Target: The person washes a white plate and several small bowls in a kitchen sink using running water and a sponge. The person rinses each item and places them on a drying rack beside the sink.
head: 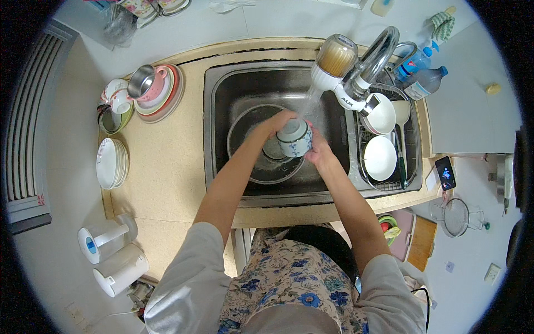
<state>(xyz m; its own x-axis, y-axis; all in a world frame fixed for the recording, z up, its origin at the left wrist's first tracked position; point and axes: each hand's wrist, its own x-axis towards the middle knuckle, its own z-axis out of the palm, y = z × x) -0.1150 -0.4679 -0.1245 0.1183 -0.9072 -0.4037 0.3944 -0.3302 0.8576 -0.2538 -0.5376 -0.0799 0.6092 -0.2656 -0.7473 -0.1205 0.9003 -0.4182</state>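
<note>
A white bowl with a blue floral pattern (295, 144) is held base-up over the sink, gripped between my two hands. My left hand (283, 122) is on its far left side, while my right hand (319, 146) clasps the right side. Water streams from the white tap filter (329, 77) just above and reaches the bowl. Below lies a round basin (240, 167) in the steel sink (221, 100), with something round and dark partly hidden under my hands.
On the right, a wire rack (358, 167) holds white bowls (380, 158), a spatula (401, 115) and a green-handled utensil. Bottles (425, 83) stand behind it. To the left are stacked plates (173, 100), a pink cup (152, 87), bowls (109, 163) and two pitchers (121, 267). A phone (445, 173) lies right.
</note>
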